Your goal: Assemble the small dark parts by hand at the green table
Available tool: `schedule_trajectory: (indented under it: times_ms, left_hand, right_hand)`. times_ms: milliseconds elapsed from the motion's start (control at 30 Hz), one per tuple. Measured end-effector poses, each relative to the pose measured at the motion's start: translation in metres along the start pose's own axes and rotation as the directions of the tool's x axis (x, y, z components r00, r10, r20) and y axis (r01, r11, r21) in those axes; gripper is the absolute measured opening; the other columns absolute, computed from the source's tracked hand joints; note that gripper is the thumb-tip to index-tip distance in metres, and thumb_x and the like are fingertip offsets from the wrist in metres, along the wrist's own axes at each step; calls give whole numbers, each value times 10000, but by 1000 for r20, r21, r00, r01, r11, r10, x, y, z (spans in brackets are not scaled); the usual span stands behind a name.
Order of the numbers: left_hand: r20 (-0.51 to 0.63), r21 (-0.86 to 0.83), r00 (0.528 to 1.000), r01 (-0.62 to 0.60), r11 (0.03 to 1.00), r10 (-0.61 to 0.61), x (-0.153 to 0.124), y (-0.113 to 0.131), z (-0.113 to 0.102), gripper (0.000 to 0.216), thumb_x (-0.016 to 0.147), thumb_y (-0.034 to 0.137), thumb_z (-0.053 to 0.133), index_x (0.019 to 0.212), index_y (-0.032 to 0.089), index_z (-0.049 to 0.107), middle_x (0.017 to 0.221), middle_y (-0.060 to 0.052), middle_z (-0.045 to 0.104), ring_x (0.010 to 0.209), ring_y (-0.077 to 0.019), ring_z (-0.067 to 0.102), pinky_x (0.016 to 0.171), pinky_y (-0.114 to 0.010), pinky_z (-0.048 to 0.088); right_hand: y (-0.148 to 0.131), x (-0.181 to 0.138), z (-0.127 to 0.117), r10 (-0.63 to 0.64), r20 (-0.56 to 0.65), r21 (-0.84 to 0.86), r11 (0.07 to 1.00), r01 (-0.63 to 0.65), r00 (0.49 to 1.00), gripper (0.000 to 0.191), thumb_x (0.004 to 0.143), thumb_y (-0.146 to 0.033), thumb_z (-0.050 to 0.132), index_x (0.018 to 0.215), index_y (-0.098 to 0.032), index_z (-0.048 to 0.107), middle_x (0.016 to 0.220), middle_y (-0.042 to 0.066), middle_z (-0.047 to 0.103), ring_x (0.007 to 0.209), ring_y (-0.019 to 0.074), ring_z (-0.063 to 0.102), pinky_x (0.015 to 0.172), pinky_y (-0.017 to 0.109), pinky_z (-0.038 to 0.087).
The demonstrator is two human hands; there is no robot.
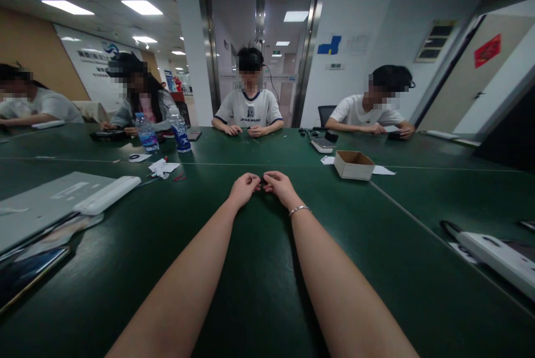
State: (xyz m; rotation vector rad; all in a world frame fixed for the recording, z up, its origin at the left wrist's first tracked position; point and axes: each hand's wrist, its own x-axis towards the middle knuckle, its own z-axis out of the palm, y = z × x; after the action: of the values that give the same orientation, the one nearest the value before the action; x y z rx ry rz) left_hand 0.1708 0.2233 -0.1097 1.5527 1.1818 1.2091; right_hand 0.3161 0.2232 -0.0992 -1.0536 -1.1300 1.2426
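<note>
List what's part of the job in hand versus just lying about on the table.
In the job:
- left hand
- right hand
- small dark item at their fingertips, too small to identify

Apparently just lying about:
- open box
- two plastic bottles
- crumpled white paper
- phone at near left

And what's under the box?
White paper peeks out on both sides of the box, but I can't tell if it goes underneath or just behind. In front, you see green table. The box hides whatever is right under it.
</note>
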Motion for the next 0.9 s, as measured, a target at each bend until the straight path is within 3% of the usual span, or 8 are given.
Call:
schedule_trajectory:
  times_ms: [267, 433, 900]
  left_hand:
    - [72, 249, 995, -91, 964, 75, -8, 1, -3, 354, 879, 524, 452, 810, 196, 562, 655, -2, 660, 589, -141, 625, 626, -266, 461]
    - [70, 380, 996, -83, 921, 61, -9, 5, -10, 400, 904, 535, 367, 767, 208, 551, 653, -6, 657, 586, -152, 620, 619, -273, 435]
    - [-32, 418, 999, 35, 908, -24, -7, 10, -12, 525, 894, 609, 290, 750, 196, 582, 619, -21, 656, 564, -156, 608, 599, -275, 428]
  right_hand:
    - [-1, -2, -1, 37, 21, 86, 996, -39, 999, 18, 850, -110, 620, 853, -127, 621, 673, 12, 628, 495, 77, 576, 461, 163, 483]
    - [-3, -7, -2, 4, 112, 52, 999, -10, 994, 137, 802, -29, 630, 894, -129, 653, 745, 24, 660, 519, 66, 594, 488, 146, 503]
    - [2, -5, -4, -12, 189, 139, 990, -15, 982, 313, 656, 3, 751, 887, -157, 613, 754, -8, 648, 654, 124, 689, 638, 211, 590]
